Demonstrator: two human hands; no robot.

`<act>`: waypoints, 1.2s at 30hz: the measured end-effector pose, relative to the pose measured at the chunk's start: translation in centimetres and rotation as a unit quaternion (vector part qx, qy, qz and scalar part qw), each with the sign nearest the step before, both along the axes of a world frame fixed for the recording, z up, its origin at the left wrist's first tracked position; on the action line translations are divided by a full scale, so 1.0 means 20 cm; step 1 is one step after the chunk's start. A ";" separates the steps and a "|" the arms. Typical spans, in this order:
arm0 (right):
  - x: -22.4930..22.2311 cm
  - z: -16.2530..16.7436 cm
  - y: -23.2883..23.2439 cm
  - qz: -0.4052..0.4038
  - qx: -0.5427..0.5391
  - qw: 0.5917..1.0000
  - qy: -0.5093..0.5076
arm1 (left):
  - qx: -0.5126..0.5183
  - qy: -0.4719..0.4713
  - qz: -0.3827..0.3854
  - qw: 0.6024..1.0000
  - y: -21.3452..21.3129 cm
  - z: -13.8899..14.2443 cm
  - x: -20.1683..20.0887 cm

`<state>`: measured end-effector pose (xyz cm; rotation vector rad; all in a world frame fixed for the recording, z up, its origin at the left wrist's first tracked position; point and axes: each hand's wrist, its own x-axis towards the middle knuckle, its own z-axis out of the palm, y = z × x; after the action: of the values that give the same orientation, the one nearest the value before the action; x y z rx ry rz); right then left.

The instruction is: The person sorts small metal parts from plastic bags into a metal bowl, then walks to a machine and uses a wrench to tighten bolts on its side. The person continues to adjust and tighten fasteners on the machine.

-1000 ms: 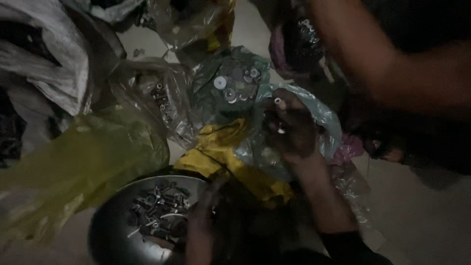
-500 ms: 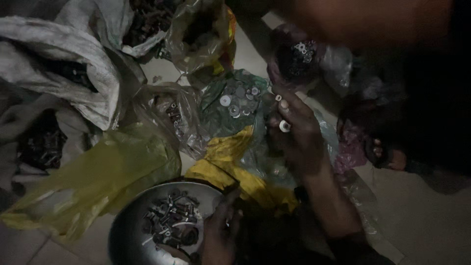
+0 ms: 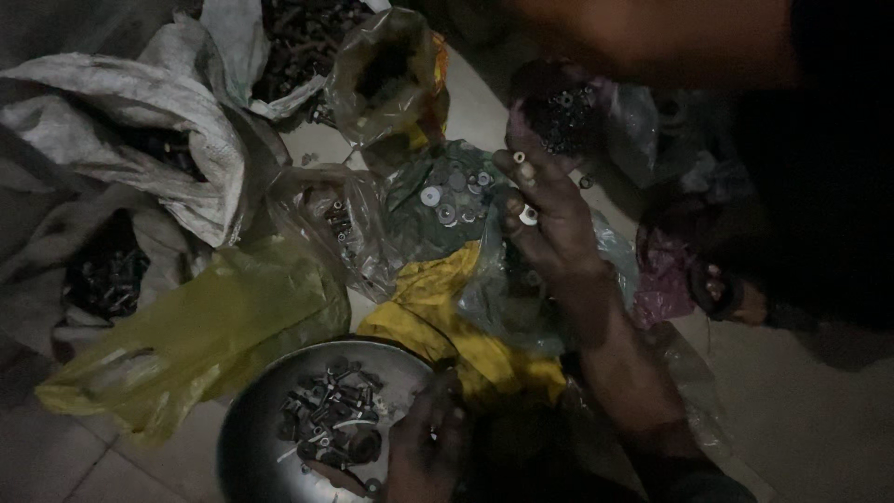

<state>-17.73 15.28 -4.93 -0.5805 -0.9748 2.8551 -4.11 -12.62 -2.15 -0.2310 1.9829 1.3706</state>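
Since the earlier frame, the view had drifted a little, so the grey woven sack (image 3: 140, 121) at the upper left and the round metal bowl (image 3: 256, 438) at the bottom showed more fully, and the right hand (image 3: 545, 219) had lifted slightly above the clear bag of washers (image 3: 447, 200).

Largest was that grey sack, lying open on the tiled floor (image 3: 819, 419) with dark hardware inside. Below it sprawled a yellow-green plastic bag (image 3: 196, 340), crumpled and touching the bowl's rim. A bright yellow bag (image 3: 438, 307) lay between the bowl and the washer bag. An amber bag (image 3: 386, 74) stood open near the top. The metal bowl held a heap of dark bolts and nuts (image 3: 331, 419).

The left hand (image 3: 428, 447) rested at the bowl's right edge, fingers curled; whether its grip held anything could not be told. The right hand's grip was narrow, pinching a small pale washer (image 3: 528, 216) at the fingertips, just above the washer bag. Another person's arm (image 3: 652, 37) crossed the top, and their hand (image 3: 722, 289) rested at the right.
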 end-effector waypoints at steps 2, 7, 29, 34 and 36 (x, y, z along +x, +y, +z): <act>-0.02 -0.05 0.01 0.004 -0.018 1.000 0.011 | 0.023 0.097 -0.007 0.995 0.00 0.00 0.02; -0.06 -0.11 -0.01 -0.006 -0.062 0.998 0.022 | 0.069 -0.007 0.060 0.996 0.00 -0.03 0.07; -0.03 -0.15 -0.01 -0.078 -0.035 0.996 -0.003 | 0.049 0.015 -0.021 0.998 -0.02 -0.06 0.07; 0.02 -0.13 -0.02 -0.049 0.536 0.842 0.034 | 0.016 0.056 -0.013 0.998 0.01 -0.05 0.07; 0.04 -0.14 -0.01 -0.150 0.109 0.977 -0.105 | 0.023 0.073 -0.016 0.997 0.02 -0.05 0.07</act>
<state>-17.02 15.17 -7.76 -0.9304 -1.1025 2.4218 -2.72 -12.28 -3.12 -0.0796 2.0619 1.4465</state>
